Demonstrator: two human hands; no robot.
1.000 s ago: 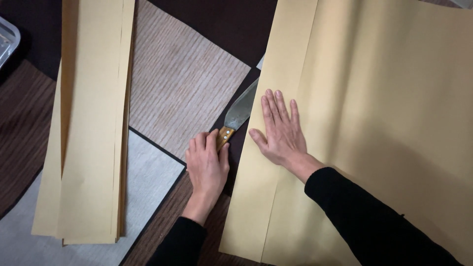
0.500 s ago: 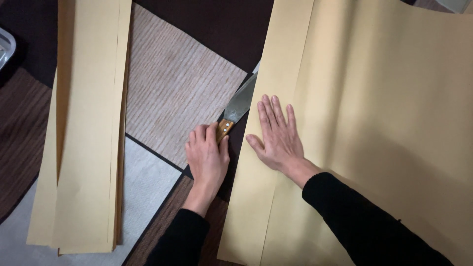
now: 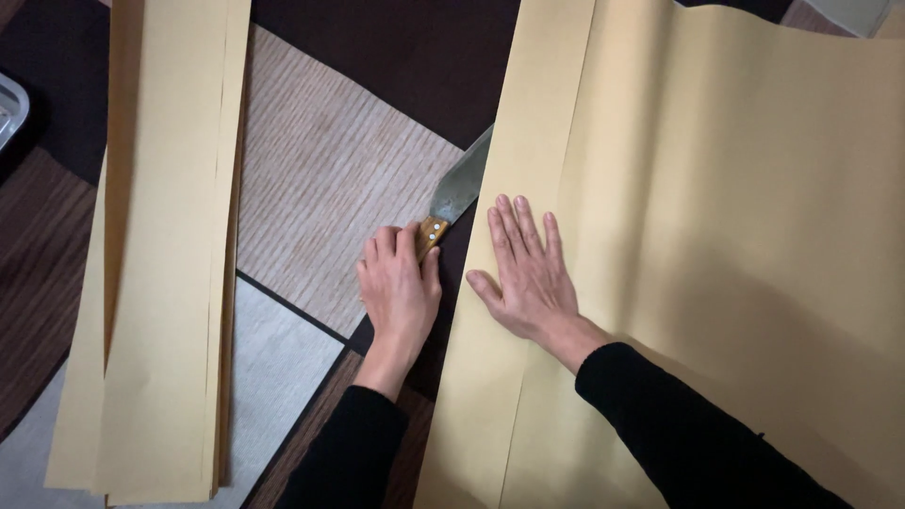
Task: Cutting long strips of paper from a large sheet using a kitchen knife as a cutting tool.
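Observation:
My left hand point(image 3: 398, 287) grips the wooden handle of a large knife point(image 3: 454, 193). Its grey blade runs up and right, slipping under the folded left edge of a big tan paper sheet point(image 3: 716, 245). My right hand point(image 3: 526, 269) lies flat, fingers together, pressing on that sheet just right of the fold, close beside the blade. Both arms wear black sleeves. The blade's tip is hidden under the paper.
A stack of long tan paper strips point(image 3: 165, 264) lies at the left. Underneath is a patchwork mat of beige point(image 3: 330, 179), pale grey point(image 3: 273, 368) and dark brown panels. A metal tray corner point(image 3: 9, 108) shows at the far left edge.
The knife and my left hand have slid further up along the paper's fold. My right hand has shifted up the sheet with them, still pressing flat.

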